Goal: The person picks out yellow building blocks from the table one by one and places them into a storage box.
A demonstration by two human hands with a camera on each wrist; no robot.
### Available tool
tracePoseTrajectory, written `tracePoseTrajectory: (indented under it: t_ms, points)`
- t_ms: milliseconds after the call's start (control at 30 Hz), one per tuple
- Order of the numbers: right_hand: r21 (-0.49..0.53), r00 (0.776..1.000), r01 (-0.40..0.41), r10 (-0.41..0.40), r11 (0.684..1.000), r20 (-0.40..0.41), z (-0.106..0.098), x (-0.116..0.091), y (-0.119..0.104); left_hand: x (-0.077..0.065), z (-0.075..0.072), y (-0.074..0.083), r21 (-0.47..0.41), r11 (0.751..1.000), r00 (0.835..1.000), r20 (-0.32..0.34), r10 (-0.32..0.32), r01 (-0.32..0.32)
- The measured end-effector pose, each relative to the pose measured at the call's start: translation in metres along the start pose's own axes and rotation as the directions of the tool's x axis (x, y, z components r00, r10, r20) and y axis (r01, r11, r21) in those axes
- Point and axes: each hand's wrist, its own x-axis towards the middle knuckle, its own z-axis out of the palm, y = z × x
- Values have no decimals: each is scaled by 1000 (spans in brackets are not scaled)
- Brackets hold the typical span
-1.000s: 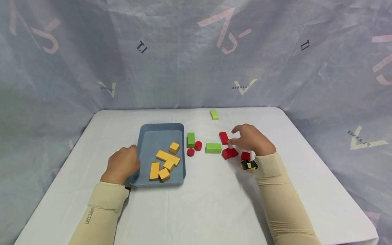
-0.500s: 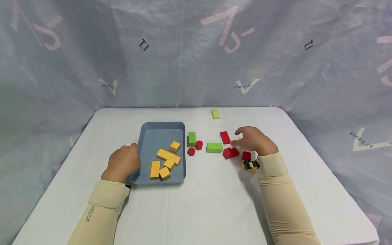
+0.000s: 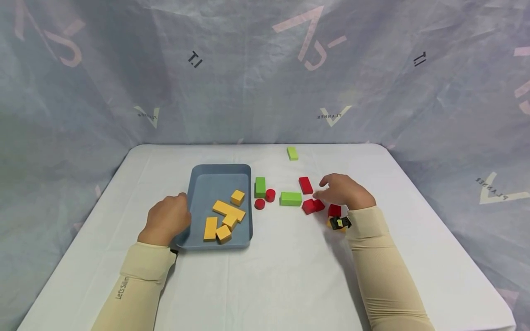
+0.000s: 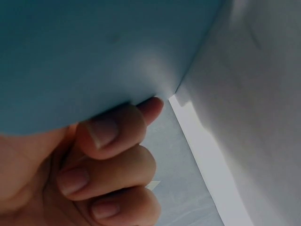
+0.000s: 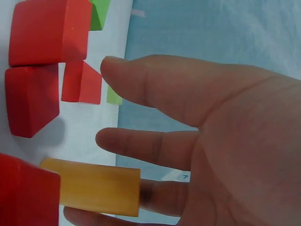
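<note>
My left hand (image 3: 167,218) grips the left rim of the blue-grey tray (image 3: 219,171), its fingers (image 4: 117,176) curled at the tray's edge in the left wrist view. Yellow wooden blocks (image 3: 225,210) lie inside the tray. My right hand (image 3: 343,191) hovers low over the blocks on the right, thumb and fingers spread apart and holding nothing. A yellow cylinder (image 5: 99,186) stands in front of its lower fingers in the right wrist view; in the head view the hand hides it. Red blocks (image 3: 312,206) lie just left of this hand, with a red rectangular block (image 3: 305,185) beyond its thumb.
Between tray and right hand lie two green blocks (image 3: 291,199) and two small red cylinders (image 3: 270,195). A light green block (image 3: 292,153) sits near the table's far edge. By the right wrist are a red block (image 3: 334,210) and some yellow pieces. Grey printed cloth (image 3: 248,92) hangs behind.
My right hand has shifted slightly right and down toward the table, its thumb drawing away from the red rectangular block. The left hand stays at the tray, and the head view has tilted a little.
</note>
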Motion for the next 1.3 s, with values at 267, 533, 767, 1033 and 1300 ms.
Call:
tracePoseTrajectory:
  t_ms: [267,533,767,1033,1300]
  points:
    - [-2,1000,-19,19,1000,20,2,3,3,0,0,2,9,1000,1000,10,-11,10]
    - [-7,1000,-26,26,1000,18,5,7,5,0,0,1,12,1000,1000,12,-10,10]
    - [-63,998,37,-39,997,-40,7,10,6,0,1,1,11,1000,1000,11,-11,11]
    - [-81,994,39,-48,996,-103,9,12,4,-1,1,1,19,1000,1000,14,-17,16]
    - [-87,990,49,-60,995,-126,7,13,5,0,-1,1,16,1000,1000,12,-2,1]
